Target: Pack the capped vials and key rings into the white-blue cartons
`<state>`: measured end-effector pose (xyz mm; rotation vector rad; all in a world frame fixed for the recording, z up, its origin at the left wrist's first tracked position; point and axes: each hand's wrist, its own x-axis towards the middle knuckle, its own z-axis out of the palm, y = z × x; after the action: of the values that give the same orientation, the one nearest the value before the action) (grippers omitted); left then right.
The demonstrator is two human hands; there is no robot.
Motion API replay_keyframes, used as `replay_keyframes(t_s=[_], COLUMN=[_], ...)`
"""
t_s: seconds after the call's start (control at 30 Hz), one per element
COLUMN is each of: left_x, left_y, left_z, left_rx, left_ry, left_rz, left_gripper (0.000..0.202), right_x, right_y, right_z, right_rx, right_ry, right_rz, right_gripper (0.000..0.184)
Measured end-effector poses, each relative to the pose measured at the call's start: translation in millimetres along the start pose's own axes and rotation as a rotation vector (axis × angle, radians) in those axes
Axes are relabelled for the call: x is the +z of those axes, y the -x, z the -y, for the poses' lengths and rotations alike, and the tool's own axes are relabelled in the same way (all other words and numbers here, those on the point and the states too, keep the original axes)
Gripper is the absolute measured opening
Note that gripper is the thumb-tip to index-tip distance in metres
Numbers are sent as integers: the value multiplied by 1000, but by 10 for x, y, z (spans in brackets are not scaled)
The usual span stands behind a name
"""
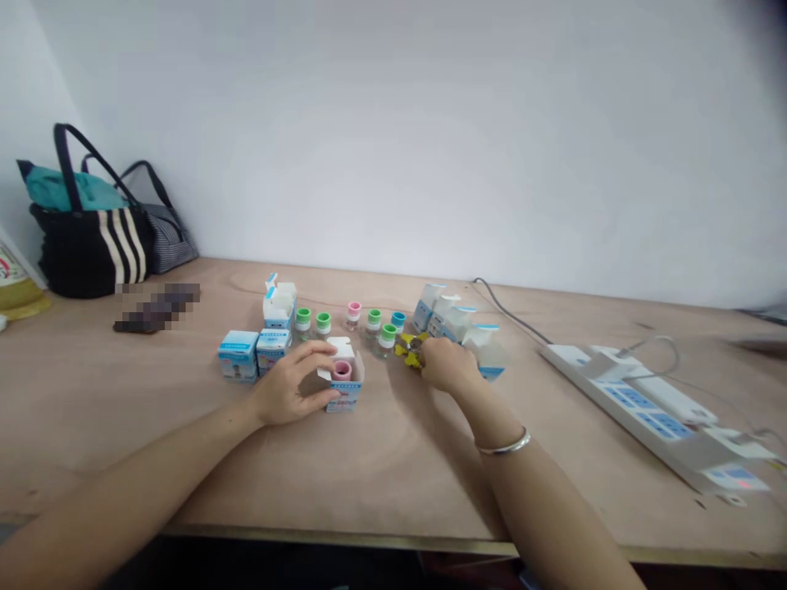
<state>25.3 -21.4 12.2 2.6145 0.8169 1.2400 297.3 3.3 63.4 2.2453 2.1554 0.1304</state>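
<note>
Bare forearms [544, 500] reach in over the front edge of the table [369, 475], the right one wearing a silver bracelet [504, 446]; the left hand [292, 383] is clasped on the left side of an open white-and-blue box [344, 399], thumb against its front and fingers up by the raised flaps, and a pink-rimmed jar [343, 371] stands inside it, in the middle of the table. Off to the right, the right hand [448, 365] has its fingers curled down at a yellow item [411, 350] with a dark centre; the hand hides part of it, so I can't tell whether it's pinched or only touched. Just beyond the box sit small clear jars [387, 340] with green, pink and blue tops, and beyond the right hand leans a cluster of opened boxes [455, 318]. Two closed boxes [238, 358] stand side by side behind the left hand, with another opened carton [279, 310] farther back. Well to the right lies a white power strip [639, 418] with plugs in it; at the far left are a striped black bag [92, 254] and a blurred dark object [153, 315]
</note>
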Motion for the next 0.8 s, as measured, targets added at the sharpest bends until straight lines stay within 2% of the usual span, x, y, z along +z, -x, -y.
replay_keyframes(t_s=[0.1, 0.17, 0.3, 0.37, 0.43, 0.53, 0.63, 0.8], left_x=[3, 5, 5, 4, 2, -3, -8, -11], left_y=[4, 4, -4, -7, -9, -11, -18, -33], left_z=[5, 7, 4, 1, 0, 1, -2, -21], left_rx=[-8, -5, -3, -5, -3, 8, 15, 36], left_ry=[-5, -5, -5, -7, -5, 3, 5, 14], left_rz=[5, 2, -8, -5, -2, -3, -2, -10], left_gripper=[27, 27, 30, 31, 29, 26, 25, 26], right_x=[-61, -126, -210, -189, -127, -14, 57, 65], right_y=[4, 17, 118, 198, 273, 338, 342, 323], right_z=[-54, -91, 51, 237, 427, 589, 587, 516], right_rx=[-11, -69, -335, -465, -545, -593, -577, -588], right_ry=[-52, -238, -1046, -1318, -1327, -1226, -1148, -930], right_rz=[-27, -77, -149, -184, -235, -192, -183, -298], right_gripper=[8, 10, 23, 29, 28, 24, 20, 10])
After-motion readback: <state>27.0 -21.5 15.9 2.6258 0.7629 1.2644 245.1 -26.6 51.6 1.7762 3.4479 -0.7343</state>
